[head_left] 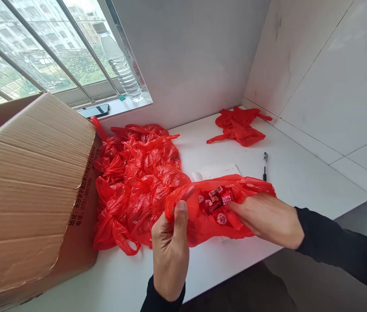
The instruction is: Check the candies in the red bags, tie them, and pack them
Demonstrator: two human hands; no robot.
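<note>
A red plastic bag [202, 229] is spread open at the front of the white table, with several small dark red and pink packets [215, 198] inside it. My left hand [172, 247] pinches the bag's left edge, thumb on top. From the right, my right hand [264, 216] reaches into the bag's opening, its fingers at the packets; the fingertips are partly hidden, and whether they grip a packet does not show. Tied, filled red bags [151, 173] lie heaped just left of the open bag.
A cardboard box [34, 190] stands at the left. On the windowsill are a phone [95, 111] and a water bottle [121, 65]. Loose red bags [240, 125] lie at the back, a pen [265, 167] on the right, and white paper [220, 171] behind the open bag.
</note>
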